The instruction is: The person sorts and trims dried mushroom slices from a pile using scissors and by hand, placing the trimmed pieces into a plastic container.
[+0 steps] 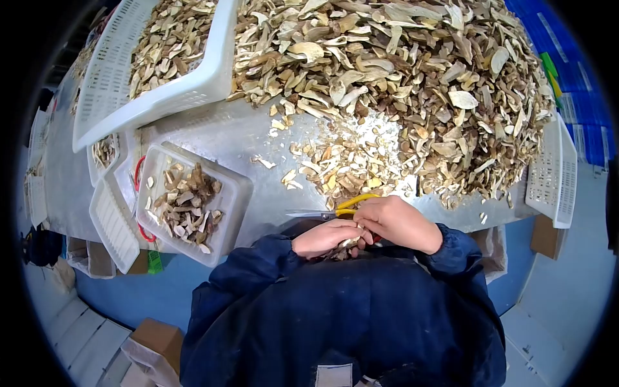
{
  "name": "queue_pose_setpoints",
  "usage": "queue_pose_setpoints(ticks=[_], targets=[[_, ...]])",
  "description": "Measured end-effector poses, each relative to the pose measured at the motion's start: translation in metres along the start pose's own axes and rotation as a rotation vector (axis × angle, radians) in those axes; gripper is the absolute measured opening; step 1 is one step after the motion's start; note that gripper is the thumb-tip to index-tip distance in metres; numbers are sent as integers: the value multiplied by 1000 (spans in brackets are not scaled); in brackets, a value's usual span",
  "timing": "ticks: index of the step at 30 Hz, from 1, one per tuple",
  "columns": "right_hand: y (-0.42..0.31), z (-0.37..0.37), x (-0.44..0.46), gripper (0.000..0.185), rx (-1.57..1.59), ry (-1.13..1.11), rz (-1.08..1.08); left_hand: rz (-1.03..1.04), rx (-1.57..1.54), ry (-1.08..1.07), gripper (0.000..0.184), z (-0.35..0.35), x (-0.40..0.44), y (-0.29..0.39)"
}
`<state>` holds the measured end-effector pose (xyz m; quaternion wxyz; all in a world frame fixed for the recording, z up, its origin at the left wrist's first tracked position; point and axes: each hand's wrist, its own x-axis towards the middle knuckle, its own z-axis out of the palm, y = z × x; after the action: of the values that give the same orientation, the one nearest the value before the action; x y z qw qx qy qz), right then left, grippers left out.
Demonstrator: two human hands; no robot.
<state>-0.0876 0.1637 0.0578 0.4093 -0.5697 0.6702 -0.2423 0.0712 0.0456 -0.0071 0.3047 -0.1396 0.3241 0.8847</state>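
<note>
Close to my body at the table's near edge, my left hand is closed around several dried mushroom slices. My right hand meets it from the right, its fingers pinched on a pale mushroom slice at the left fingertips. Just beyond both hands lie yellow-handled scissors, blades pointing left; the right hand partly covers the handles. A small red thing shows below the right fingers, too hidden to name. Small broken mushroom bits are scattered on the metal table in front of the hands.
A large heap of dried mushroom slices fills the back and right. A white basket of slices leans at the back left. A clear plastic tub with mushroom pieces stands at left, beside a white slotted tray. Another white basket is at right.
</note>
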Motion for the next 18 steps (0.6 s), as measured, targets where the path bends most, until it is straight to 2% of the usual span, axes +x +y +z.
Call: queue_pose_setpoints(ticks=[2,5,6,7,9,10,11,12,13,14,15,17,18], targets=[[4,-2,0,11,-4,4,-42,37,41,9,28,-2,1,-1],[10,-6,7,14,129,146,34,75,-1,101,28,-1,-6,10],[13,-8,11,14,295,168,219,108,-66,127,29,-5,-13,13],[21,-10,14,13,221,269,269,140,-130,153,30,-8,-23,18],[33,-19,17,13,-7,451,217,529,343,324,33,-16,-65,29],[44,-18,17,14,46,523,231,496,-51,391,36,-31,-86,29],[43,-24,15,14,7,522,236,432,46,857,34,-7,-116,50],[45,-26,14,15,0,524,236,673,184,1072,34,-21,-129,39],[47,-26,13,15,-7,524,234,736,310,1236,31,-30,-147,37],[50,-24,12,16,-16,510,228,822,418,1306,26,-45,-162,32],[54,-19,12,16,-24,497,220,751,586,1366,23,-58,-178,32],[58,-7,15,15,-66,488,196,437,1020,1565,25,-73,-193,31],[57,-1,17,15,-100,492,184,405,1231,1620,27,-70,-192,33]])
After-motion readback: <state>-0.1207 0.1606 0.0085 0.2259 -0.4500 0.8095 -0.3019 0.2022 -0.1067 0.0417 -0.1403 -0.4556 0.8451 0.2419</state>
